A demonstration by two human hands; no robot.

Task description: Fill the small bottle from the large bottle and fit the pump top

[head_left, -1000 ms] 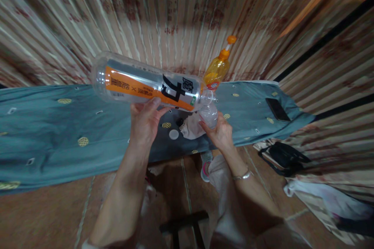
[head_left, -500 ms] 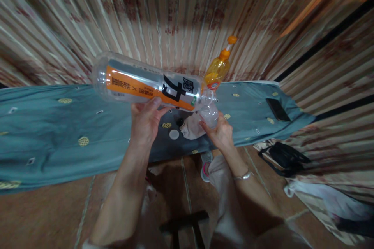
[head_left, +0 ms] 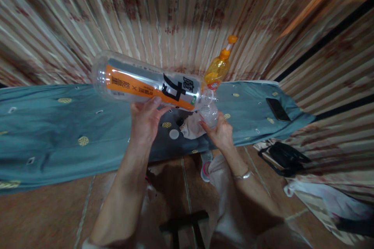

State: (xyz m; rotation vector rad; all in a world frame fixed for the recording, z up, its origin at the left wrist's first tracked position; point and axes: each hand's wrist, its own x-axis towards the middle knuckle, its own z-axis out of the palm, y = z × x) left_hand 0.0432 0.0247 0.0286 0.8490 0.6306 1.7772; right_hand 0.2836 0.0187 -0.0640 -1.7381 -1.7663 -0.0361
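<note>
The left hand (head_left: 146, 120) grips the big bottle (head_left: 140, 81) from below, thumb on the near face; the right hand (head_left: 220, 130) is closed around the small bottle (head_left: 209, 113). Both bottles are held above the table (head_left: 52, 132), right of its middle. The big bottle lies almost level, neck sloping slightly down to the right, and its mouth overlaps the top of the small bottle; whether the two rims touch cannot be told.

By size, next comes the pump bottle (head_left: 217, 70), upright toward the table's far edge and just behind the necks. The phone (head_left: 277, 109) lies near the right end. Close to the near edge are a pale cloth (head_left: 193, 126), partly hidden by the right hand, and beside it a white lid (head_left: 174, 134).

The rims could slip apart, I judge, if either wrist turns, and any liquid inside would then spill onto the cloth. The left hand supports the big bottle nearer its neck, so the base could dip; swinging the neck backward might knock the pump bottle.

Both forearms reach forward from the near edge, the left wrist fairly straight, the right angled inward.
</note>
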